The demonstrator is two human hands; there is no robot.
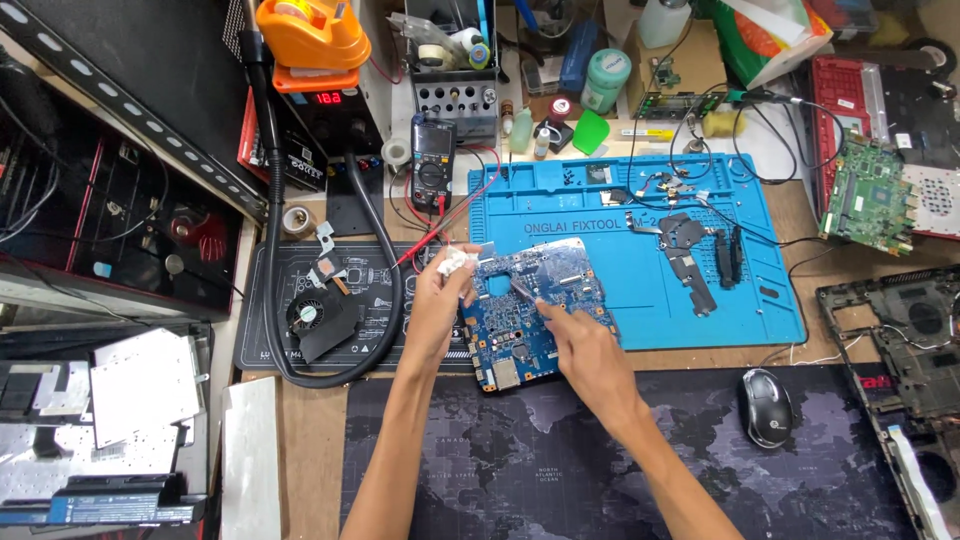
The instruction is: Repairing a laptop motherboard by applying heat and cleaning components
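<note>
Pretty cluttered wooden repair bench (310, 450) here, with a blue silicone work mat (700, 300) at the far side and a dark world-map desk mat (520, 470) at the near edge. The blue laptop motherboard (530, 320) sits tilted between them, overlapping both. The left hand (440, 300) grips its left edge while pinching a small white wad (452, 262), and the right hand (585, 345), just right of centre, pinches a thin tool (522, 290) down onto the board.

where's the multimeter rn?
Head view, upper centre-left: the multimeter lies on the bench just left of the blue repair mat, above the left hand, beside the black hose.
</note>
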